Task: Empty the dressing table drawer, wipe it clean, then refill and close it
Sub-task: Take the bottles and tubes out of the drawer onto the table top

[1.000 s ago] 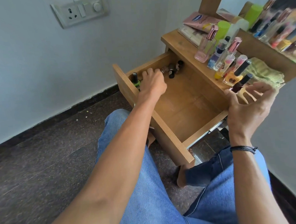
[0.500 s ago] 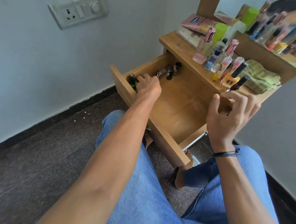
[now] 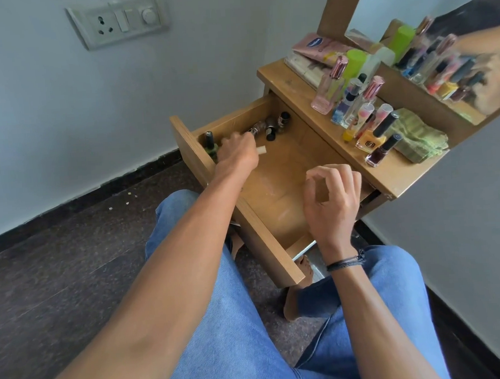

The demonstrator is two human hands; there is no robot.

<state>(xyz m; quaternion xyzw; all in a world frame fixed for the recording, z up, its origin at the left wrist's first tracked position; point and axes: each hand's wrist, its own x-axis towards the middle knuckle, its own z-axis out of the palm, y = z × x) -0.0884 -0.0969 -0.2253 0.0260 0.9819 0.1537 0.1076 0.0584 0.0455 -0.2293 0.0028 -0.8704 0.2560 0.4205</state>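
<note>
Since the earlier frame the right hand has left the tabletop edge by the bottles and come down-left over the drawer. The left hand stayed in the far-left corner, and a pale stub now shows beside it.

Left to right:
- Green bottle [image 3: 211,146], black cap, upright in the drawer's far-left corner, just beside the left hand's knuckles.
- Left hand [image 3: 236,155], palm down, fingers curled and clamped on a small pale item [image 3: 261,150]. Only its end pokes out on the right side, so I can't tell what it is.
- Cluster of small bottles [image 3: 271,126] along the back wall, just beyond and right of the left hand. Most are tipped over; long axes run roughly toward the back-right corner.
- Drawer [image 3: 288,163] pulled fully out, the rest of its floor bare and dusty.
- Right hand [image 3: 331,202] hovers over the near-right part, fingers loosely curled, nothing in it.
- Tabletop [image 3: 287,83] crowded with upright bottles; folded cloth [image 3: 415,138] at its right end.

Step, as I judge it: still emptying, and nearly done. Key relation: the leftovers lie at the far-left and back. The left hand is much nearer them, while the right is well apart and closer to the tabletop, where things get set down.
</note>
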